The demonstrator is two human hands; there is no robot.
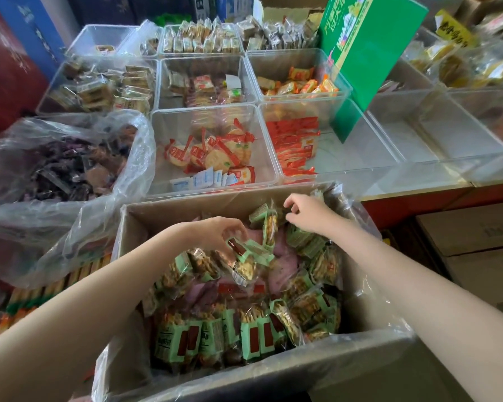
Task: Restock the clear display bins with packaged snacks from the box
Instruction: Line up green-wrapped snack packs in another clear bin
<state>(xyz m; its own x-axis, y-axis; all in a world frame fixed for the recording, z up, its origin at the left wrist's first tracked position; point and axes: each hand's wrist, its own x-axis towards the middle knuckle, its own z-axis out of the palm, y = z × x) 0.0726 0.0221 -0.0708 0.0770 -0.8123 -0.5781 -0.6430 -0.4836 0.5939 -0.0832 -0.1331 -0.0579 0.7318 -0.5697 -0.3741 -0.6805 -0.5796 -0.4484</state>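
Left hand (215, 232): fingers pinch green snack packet (246, 252) directly beneath fingertips, long axis slanting | right hand (305, 211): fingers curled onto packets, grip unclear | box (186, 206) | nearest bin (169, 123) beyond fingertips, left hand nearer.

left hand (218, 232): fingers curled, pinching down | right hand (305, 211): fingers curled, palm down | both forearms extended forward
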